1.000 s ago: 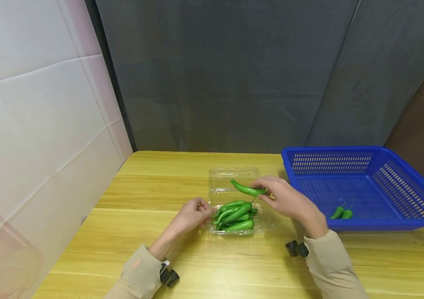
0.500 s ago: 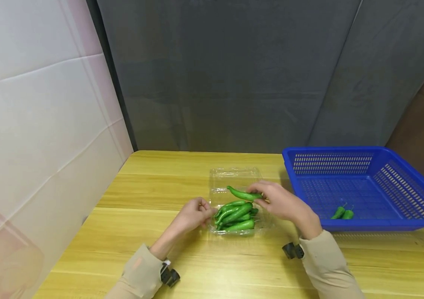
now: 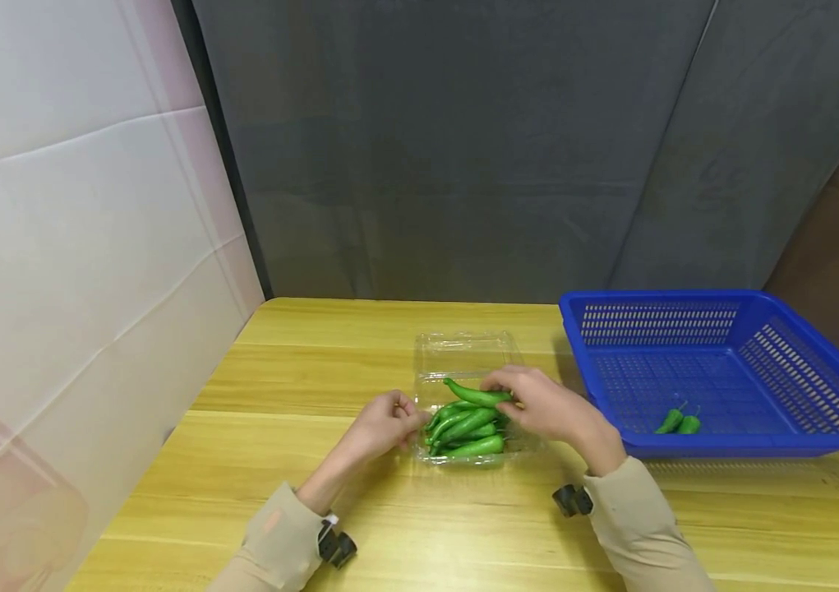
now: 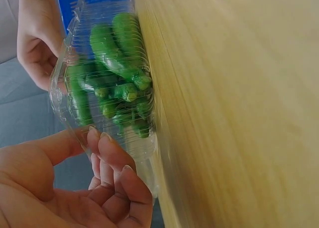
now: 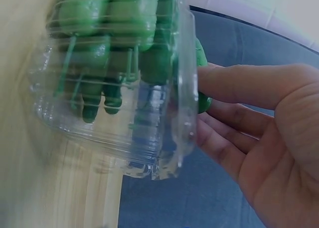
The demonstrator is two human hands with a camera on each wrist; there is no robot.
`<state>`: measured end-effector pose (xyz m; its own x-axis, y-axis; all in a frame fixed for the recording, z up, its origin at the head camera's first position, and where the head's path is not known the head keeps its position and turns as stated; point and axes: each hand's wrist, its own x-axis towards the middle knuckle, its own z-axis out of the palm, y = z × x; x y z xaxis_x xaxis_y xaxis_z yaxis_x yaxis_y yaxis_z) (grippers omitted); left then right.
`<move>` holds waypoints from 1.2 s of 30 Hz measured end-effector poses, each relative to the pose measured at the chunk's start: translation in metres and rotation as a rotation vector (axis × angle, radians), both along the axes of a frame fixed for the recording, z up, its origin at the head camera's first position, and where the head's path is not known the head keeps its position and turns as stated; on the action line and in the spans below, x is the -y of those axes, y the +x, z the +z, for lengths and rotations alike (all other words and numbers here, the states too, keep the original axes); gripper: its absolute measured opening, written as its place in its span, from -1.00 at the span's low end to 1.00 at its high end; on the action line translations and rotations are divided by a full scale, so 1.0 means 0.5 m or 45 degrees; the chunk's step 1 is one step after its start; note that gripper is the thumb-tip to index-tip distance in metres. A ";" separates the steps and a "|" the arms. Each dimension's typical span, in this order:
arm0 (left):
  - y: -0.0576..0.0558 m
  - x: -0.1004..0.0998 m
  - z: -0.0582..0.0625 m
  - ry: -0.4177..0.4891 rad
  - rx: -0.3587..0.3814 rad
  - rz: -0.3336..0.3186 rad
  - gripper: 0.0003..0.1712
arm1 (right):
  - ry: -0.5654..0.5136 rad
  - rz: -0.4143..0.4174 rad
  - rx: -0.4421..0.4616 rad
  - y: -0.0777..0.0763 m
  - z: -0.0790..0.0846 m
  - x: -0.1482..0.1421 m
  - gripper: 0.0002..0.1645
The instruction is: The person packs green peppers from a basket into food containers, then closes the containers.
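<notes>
The clear plastic box [image 3: 518, 450] sits on the wooden counter [image 3: 301, 353] with a heap of green peppers [image 3: 467, 426] inside; how many is hard to tell. Its lid [image 3: 463, 355] lies folded back on the far side of the box. The right hand [image 3: 548, 409], at the box's right, has its thumb and fingers closed round the right end of one long pepper [image 3: 471, 396], which lies crosswise over the far part of the box, above the heap; whether it touches the others I cannot tell. The left hand [image 3: 382, 425] pinches the box's left rim between thumb and fingertips. Well to the right of the box stands a blue basket [image 3: 693, 446] holding two small peppers [image 3: 670, 420] by its near wall. Beyond the box hangs a dark grey cloth [image 3: 426, 148].
</notes>
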<state>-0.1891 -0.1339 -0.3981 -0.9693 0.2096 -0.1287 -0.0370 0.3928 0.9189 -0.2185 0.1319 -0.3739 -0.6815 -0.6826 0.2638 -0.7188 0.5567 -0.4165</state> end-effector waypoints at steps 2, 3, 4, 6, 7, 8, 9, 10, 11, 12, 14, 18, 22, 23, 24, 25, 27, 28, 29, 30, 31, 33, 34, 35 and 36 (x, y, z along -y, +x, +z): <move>0.001 -0.001 0.000 0.000 -0.002 0.004 -0.79 | -0.001 -0.002 -0.002 -0.001 -0.001 0.001 -0.69; 0.001 -0.001 0.001 0.001 -0.004 0.007 -0.78 | -0.002 -0.002 -0.005 -0.001 -0.002 0.002 -0.69; 0.002 -0.001 0.001 0.001 -0.005 0.011 -0.78 | -0.002 -0.003 -0.007 -0.001 -0.002 0.003 -0.70; 0.003 -0.002 0.001 -0.001 -0.008 0.017 -0.78 | 0.004 -0.011 -0.009 0.000 -0.003 0.005 -0.70; 0.003 -0.002 0.001 -0.002 -0.008 0.020 -0.77 | 0.010 -0.016 -0.010 0.000 -0.004 0.006 -0.70; 0.003 -0.002 0.001 -0.001 -0.007 0.022 -0.77 | 0.018 -0.021 -0.012 0.001 -0.004 0.007 -0.70; 0.003 -0.001 0.001 0.000 -0.006 0.023 -0.77 | 0.027 -0.028 -0.010 0.002 -0.005 0.009 -0.69; 0.003 -0.001 0.001 0.002 -0.006 0.022 -0.77 | 0.036 -0.037 -0.008 0.003 -0.006 0.010 -0.69; 0.002 -0.001 0.000 0.004 -0.007 0.020 -0.77 | 0.046 -0.043 -0.009 0.003 -0.008 0.011 -0.68; 0.002 0.000 -0.001 0.008 -0.006 0.017 -0.77 | 0.055 -0.049 -0.012 0.003 -0.009 0.011 -0.68; 0.001 0.000 -0.001 0.011 -0.006 0.012 -0.77 | 0.065 -0.053 -0.014 0.002 -0.012 0.013 -0.68; -0.001 0.001 -0.003 -0.001 -0.008 0.003 -0.78 | 0.080 -0.048 -0.025 0.000 -0.017 0.014 -0.68; -0.002 0.001 -0.002 -0.014 -0.009 0.005 -0.78 | 0.076 -0.020 -0.040 -0.003 -0.021 0.016 -0.68; -0.002 0.001 -0.002 -0.016 -0.006 0.007 -0.78 | 0.076 -0.013 -0.039 -0.003 -0.022 0.017 -0.69; -0.002 0.001 -0.002 -0.018 -0.003 0.008 -0.79 | 0.074 -0.002 -0.042 -0.003 -0.022 0.018 -0.71; -0.002 0.001 -0.002 -0.019 -0.003 0.007 -0.79 | 0.071 0.006 -0.041 -0.004 -0.023 0.019 -0.73; -0.002 0.001 -0.002 -0.028 -0.006 0.004 -0.80 | 0.067 0.019 -0.030 -0.004 -0.025 0.022 -0.78; -0.002 0.001 -0.002 -0.031 -0.006 0.003 -0.80 | 0.070 0.022 -0.030 -0.005 -0.025 0.023 -0.78; -0.001 0.001 -0.002 -0.030 -0.011 0.001 -0.80 | 0.067 0.019 -0.014 -0.005 -0.026 0.024 -0.77; -0.001 0.001 -0.002 -0.030 -0.011 0.000 -0.80 | 0.066 0.016 -0.007 -0.005 -0.026 0.025 -0.75; -0.001 0.001 -0.002 -0.028 -0.012 0.000 -0.80 | 0.069 0.008 0.002 -0.005 -0.027 0.025 -0.73; -0.001 0.001 -0.002 -0.028 -0.017 -0.003 -0.80 | 0.081 -0.010 0.022 -0.004 -0.028 0.027 -0.69; -0.001 0.001 -0.002 -0.026 -0.015 -0.001 -0.80 | 0.091 -0.021 0.036 -0.004 -0.029 0.027 -0.68; 0.000 0.001 -0.002 -0.024 -0.014 0.001 -0.80 | 0.101 -0.034 0.051 -0.003 -0.030 0.028 -0.68; 0.000 0.000 -0.002 -0.025 -0.010 0.004 -0.80 | 0.114 -0.047 0.064 -0.002 -0.030 0.028 -0.68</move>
<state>-0.1894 -0.1340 -0.3990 -0.9709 0.2043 -0.1251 -0.0311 0.4105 0.9113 -0.2194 0.1178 -0.3892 -0.7174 -0.6763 0.1675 -0.6766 0.6190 -0.3988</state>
